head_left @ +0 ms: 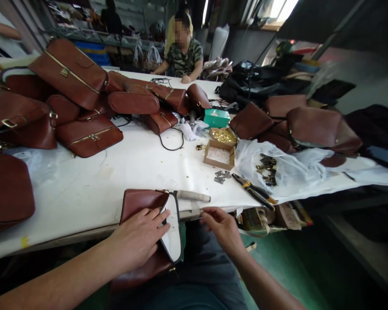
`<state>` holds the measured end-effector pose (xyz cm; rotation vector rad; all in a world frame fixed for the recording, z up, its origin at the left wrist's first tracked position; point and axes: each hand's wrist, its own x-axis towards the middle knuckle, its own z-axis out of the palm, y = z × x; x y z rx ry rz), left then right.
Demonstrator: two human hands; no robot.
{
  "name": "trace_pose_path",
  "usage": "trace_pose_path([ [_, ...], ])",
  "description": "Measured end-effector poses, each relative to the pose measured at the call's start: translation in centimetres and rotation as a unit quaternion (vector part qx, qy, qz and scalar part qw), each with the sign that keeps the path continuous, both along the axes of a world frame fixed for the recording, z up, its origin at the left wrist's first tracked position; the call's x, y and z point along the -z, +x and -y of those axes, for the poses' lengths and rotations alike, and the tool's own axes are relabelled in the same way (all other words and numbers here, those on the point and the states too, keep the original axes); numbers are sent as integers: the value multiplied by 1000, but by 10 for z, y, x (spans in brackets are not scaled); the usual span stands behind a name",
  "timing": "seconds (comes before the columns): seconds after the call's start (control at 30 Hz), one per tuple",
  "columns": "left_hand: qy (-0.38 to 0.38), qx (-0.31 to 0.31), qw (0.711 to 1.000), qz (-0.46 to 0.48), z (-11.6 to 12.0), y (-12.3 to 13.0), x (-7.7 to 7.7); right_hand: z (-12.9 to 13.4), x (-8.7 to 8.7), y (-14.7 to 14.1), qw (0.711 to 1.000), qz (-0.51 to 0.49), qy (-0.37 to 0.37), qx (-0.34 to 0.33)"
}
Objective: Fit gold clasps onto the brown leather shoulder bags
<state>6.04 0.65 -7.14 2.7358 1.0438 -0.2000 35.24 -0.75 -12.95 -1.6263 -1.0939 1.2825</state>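
A brown leather bag (145, 200) lies over the near table edge, its dark-edged white panel (173, 241) facing right. My left hand (142, 234) holds the bag, fingers spread across the leather and tips on the white panel; its thumb is hidden. To the right, my right hand (220, 227) is just off the table edge, thumb and forefinger pinched together. Whatever is between those fingertips is too small to make out. Between the bag and that hand, a tool with a wrapped handle (194, 196) rests on the table.
Yellow-and-black pliers (254, 189), small metal plates (220, 177), a box of clear pieces (219, 156), a box of gold fittings (224, 135) and a plastic bag of metal hardware (278, 168) lie right. Brown bags (90, 135) are piled left and behind. A person (185, 58) sits opposite.
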Motion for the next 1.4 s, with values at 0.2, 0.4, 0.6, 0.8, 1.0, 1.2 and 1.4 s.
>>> trace_pose_path([
  [0.2,-19,17,999,30,-9,-7,1,-100,-13,77,902,409,134,-41],
  [0.4,8,24,999,35,-8,-6,3,-139,-2,86,877,463,96,-80],
  [0.6,35,46,998,35,-9,-8,0,-153,-1,89,875,473,51,-91],
  [0.8,46,50,997,31,-6,-11,0,-164,-4,90,892,437,20,-113],
  [1.0,61,52,996,48,-6,-13,6,-159,-9,91,905,412,24,-104],
  [1.2,46,36,996,63,-6,-13,7,-119,-31,61,969,233,81,-23],
  [1.4,58,46,995,68,-6,-13,8,-31,-29,-44,993,-22,37,-106],
])
